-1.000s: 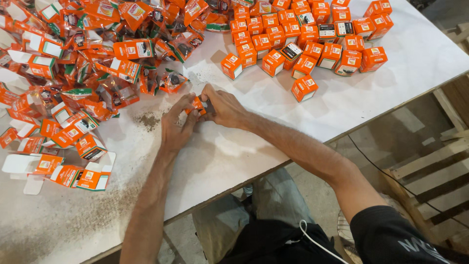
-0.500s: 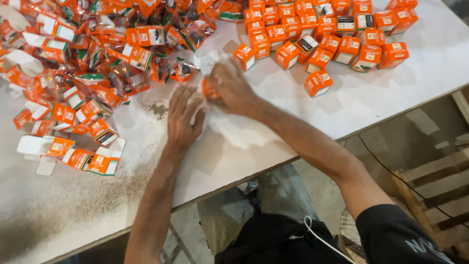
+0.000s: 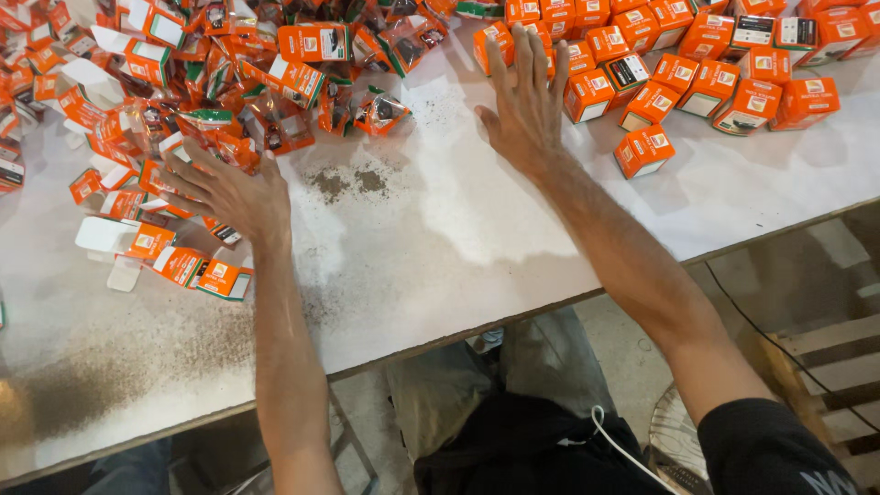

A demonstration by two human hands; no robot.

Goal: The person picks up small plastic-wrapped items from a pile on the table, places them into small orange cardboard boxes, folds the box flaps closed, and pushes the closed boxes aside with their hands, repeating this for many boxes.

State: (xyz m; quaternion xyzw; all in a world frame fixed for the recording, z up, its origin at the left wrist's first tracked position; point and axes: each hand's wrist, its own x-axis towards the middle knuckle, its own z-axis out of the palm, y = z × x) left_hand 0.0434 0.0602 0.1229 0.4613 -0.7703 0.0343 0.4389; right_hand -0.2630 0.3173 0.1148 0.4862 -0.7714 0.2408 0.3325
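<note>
White table (image 3: 440, 229), left hand (image 3: 234, 192) spread over flat cartons (image 3: 197, 266), right hand (image 3: 527, 101) splayed by boxes (image 3: 642, 151)

Bright overhead light on the white table (image 3: 477, 247); soft shadows (slight blur at edges)

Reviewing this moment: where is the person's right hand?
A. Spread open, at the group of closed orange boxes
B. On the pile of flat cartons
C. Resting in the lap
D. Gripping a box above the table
A: the right hand is spread open, fingers reaching the closed orange boxes, holding nothing.
</note>
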